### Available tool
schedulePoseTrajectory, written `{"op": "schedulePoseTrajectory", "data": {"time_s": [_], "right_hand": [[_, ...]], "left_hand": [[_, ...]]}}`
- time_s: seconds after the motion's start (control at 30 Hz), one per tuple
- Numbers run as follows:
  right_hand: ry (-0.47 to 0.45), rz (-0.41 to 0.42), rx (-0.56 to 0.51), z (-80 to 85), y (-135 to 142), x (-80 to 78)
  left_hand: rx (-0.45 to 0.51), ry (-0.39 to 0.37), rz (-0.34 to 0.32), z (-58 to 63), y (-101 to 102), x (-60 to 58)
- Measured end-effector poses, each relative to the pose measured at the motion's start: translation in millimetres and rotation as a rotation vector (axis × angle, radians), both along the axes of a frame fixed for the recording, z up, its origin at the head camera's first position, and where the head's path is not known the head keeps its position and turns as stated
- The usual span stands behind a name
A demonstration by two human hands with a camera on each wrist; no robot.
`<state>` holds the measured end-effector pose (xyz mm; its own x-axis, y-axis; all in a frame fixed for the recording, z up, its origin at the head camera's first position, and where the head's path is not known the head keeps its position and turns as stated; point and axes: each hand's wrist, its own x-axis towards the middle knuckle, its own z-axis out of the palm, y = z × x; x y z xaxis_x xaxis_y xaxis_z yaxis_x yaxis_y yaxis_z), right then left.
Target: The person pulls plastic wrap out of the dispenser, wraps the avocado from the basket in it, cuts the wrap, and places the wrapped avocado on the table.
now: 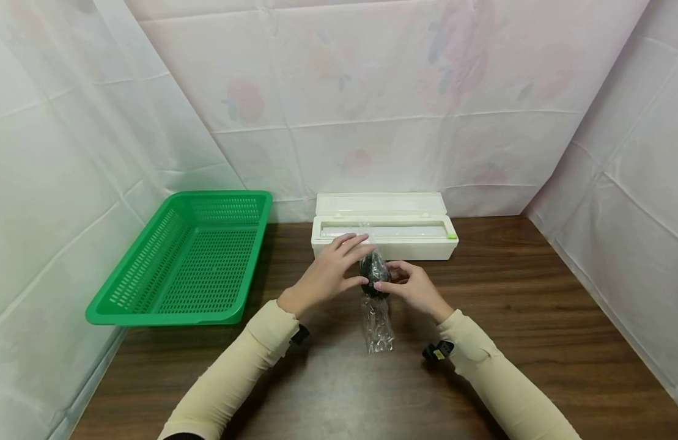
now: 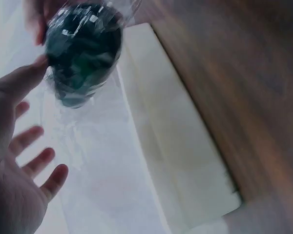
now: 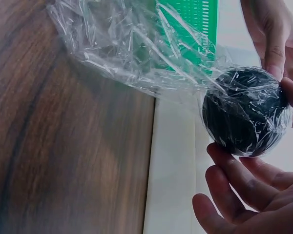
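Note:
A dark green oval fruit, seemingly an avocado [image 1: 375, 275], is wrapped in clear plastic wrap [image 1: 378, 327], whose loose tail hangs toward the near side. Between thumb and fingers, my right hand [image 1: 414, 287] holds it from the right. On the other side, my left hand [image 1: 333, 269] has its thumb against the wrapped fruit; in the left wrist view its fingers [image 2: 37, 163] are spread apart and off it. Glossy creases of film cover the avocado [image 3: 246, 112] in the right wrist view, with the right fingertips beneath it.
Just behind the hands stands a white cling film box [image 1: 385, 247], its lid raised and a film roll inside. A green plastic basket [image 1: 250, 275] sits at the left on the brown wooden table [image 1: 515, 342]. Pale patterned cloth [image 1: 361, 104] hangs around the table.

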<state>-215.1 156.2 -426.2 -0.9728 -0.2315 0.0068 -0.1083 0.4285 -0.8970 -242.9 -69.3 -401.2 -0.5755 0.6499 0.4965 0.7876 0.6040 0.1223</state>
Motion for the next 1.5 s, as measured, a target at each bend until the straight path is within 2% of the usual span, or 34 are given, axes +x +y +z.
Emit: {"op": "schedulePoseTrajectory", "data": {"time_s": [0.17,0.33,0.5,0.77,1.13,1.5], "right_hand": [[-0.003,0.017,0.001,-2.5,0.6,0.8],[0.006,0.02,0.003,-2.4,1.0,2.4],[0.027,0.014,-0.009,-0.4,1.1,4.5],[0.074,0.026,-0.054,2.8,1.1,7.5],[0.134,0.013,-0.069,1.2,0.4,8.1],[0.174,-0.016,-0.089,-1.7,-2.5,8.0]], "left_hand": [[-0.166,0.069,-0.049,8.4,0.5,1.3],[-0.208,0.069,-0.061,9.4,-0.2,2.1],[-0.19,0.021,-0.053,7.5,-1.3,1.3],[-0.186,-0.098,-0.026,7.0,-1.7,-1.2],[-0.096,-0.187,-0.083,6.8,-3.5,-2.7],[-0.02,-0.126,-0.062,1.7,-3.5,-1.0]]}}
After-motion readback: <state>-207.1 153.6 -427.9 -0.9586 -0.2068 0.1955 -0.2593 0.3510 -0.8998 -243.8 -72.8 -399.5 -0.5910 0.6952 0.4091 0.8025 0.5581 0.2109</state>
